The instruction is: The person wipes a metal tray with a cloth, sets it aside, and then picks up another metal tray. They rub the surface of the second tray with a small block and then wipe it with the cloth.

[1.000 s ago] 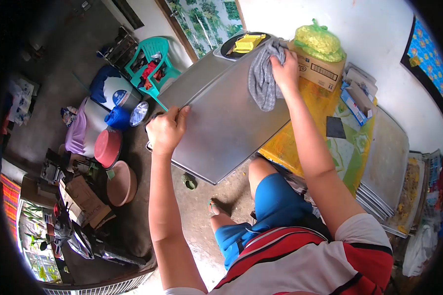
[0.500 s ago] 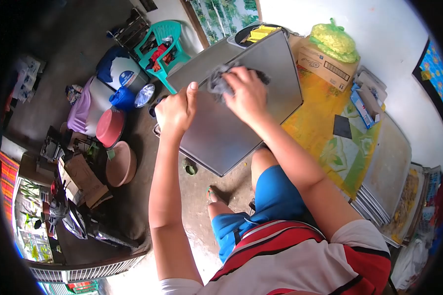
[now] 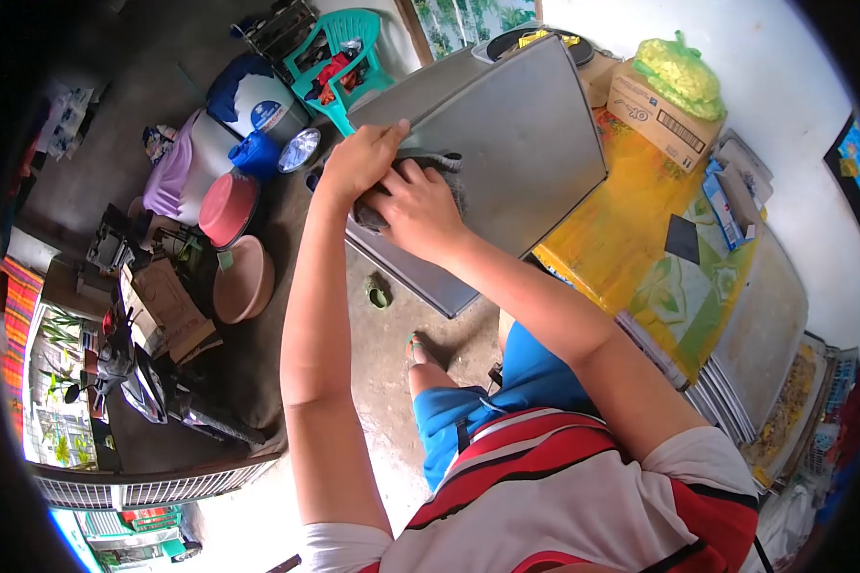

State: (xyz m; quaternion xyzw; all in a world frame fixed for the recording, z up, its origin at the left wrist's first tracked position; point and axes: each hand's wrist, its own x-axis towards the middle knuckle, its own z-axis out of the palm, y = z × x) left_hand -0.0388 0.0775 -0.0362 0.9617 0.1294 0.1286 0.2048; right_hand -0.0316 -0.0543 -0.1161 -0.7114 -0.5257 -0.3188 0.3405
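Note:
A large flat grey metal tray [image 3: 530,129] is held up at a tilt in front of me. My left hand [image 3: 358,164] grips its left edge, thumb along the top and the other fingers partly hidden. My right hand [image 3: 419,207] presses a dark grey cloth [image 3: 457,191] against the tray's face, close beside my left hand. The cloth is bunched under the palm and fingers, and part of it pokes out above them. Behind this tray shows another grey metal surface [image 3: 406,95].
At right, a table with a yellow cloth [image 3: 592,253] bears a cardboard box [image 3: 664,115], a yellow-green bag [image 3: 678,76] and stacked trays [image 3: 760,334]. A green chair [image 3: 354,38], a red basin [image 3: 227,210] and a pink basin [image 3: 244,282] stand left. A green clog [image 3: 378,291] lies on the floor.
My right hand has slid the cloth left and down across the tray, from its upper middle to beside my left hand. My left hand keeps its hold; the view has shifted slightly.

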